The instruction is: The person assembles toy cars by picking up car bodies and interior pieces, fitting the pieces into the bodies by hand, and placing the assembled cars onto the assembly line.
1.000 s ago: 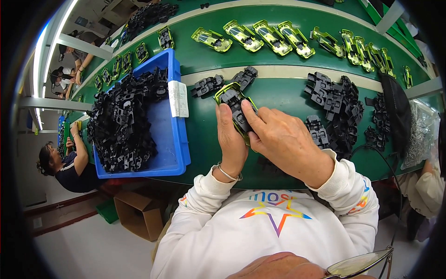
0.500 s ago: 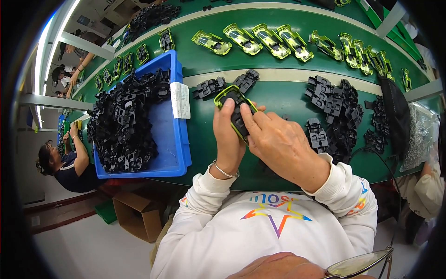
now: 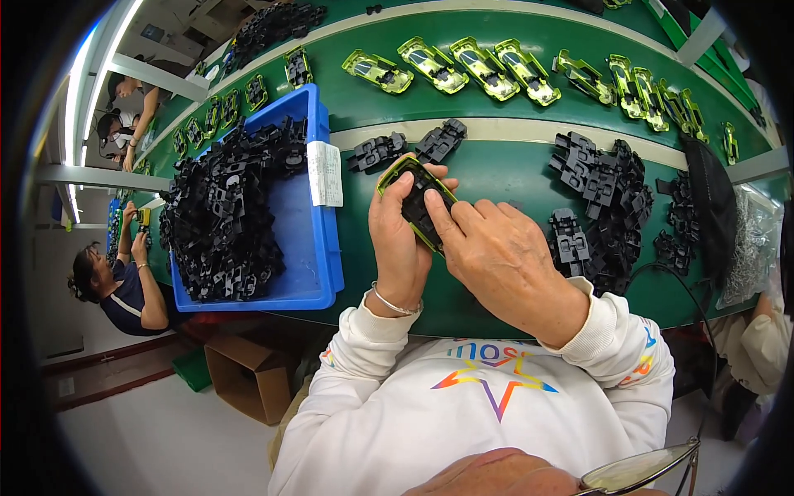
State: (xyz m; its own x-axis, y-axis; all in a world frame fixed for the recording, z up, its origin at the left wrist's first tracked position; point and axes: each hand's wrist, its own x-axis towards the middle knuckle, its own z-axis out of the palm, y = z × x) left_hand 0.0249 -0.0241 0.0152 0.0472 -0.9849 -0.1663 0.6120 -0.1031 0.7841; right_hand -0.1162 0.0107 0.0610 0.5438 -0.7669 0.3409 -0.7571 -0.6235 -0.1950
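My left hand (image 3: 397, 256) is wrapped round a toy car (image 3: 418, 213), a lime-green body shell turned underside up with a black chassis in it. The left thumb lies on the chassis near its far end. My right hand (image 3: 517, 260) is closed against the near right side of the car, its index fingertip pressing on the black chassis; its thumb is hidden. Just beyond the car, two loose black chassis parts, a left one (image 3: 377, 153) and a right one (image 3: 441, 141), lie on the green table (image 3: 496, 174).
A blue tray (image 3: 332, 269) heaped with black chassis parts (image 3: 227, 223) stands at left. More chassis parts (image 3: 600, 186) are piled at right, beside a black cloth-like item (image 3: 710, 215) and a clear bag of small metal pieces (image 3: 751, 240). Green car shells (image 3: 480, 70) line the far strip.
The toy car has tilted in my left hand, and its chassis now looks lower inside the shell. My right index finger has shifted slightly. A person at far left has raised their hands.
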